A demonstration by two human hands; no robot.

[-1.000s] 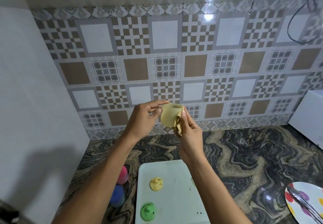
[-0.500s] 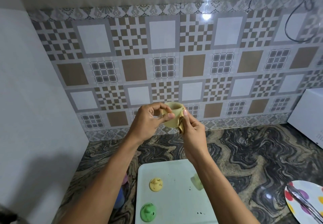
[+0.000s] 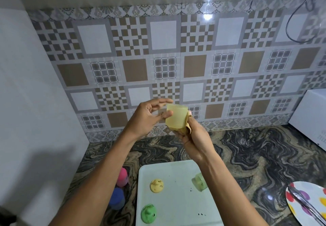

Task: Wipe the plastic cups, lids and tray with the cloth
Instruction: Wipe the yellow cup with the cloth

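A translucent yellow cup (image 3: 176, 118) is held up in front of the tiled wall. My right hand (image 3: 194, 139) grips it from below, with a tan cloth (image 3: 188, 128) bunched between palm and cup. My left hand (image 3: 149, 117) is beside the cup on its left, fingers loosely spread, one fingertip at the cup's side. On the white tray (image 3: 178, 171) below lie a yellow lid (image 3: 156, 185), a green lid (image 3: 148, 213) and a pale green cup (image 3: 199, 181) on its side, partly behind my right forearm. Dark specks dot the tray.
A pink cup (image 3: 122, 177) and a blue cup (image 3: 116, 198) stand on the marbled counter (image 3: 247, 155) left of the tray. A dotted plate (image 3: 299, 190) with metal tongs (image 3: 307, 203) lies at the right edge. A white appliance (image 3: 312, 118) stands at the back right.
My left hand has let go of the cup's rim and opened. The cup has turned in my right hand so its side faces me. The view has shifted slightly.
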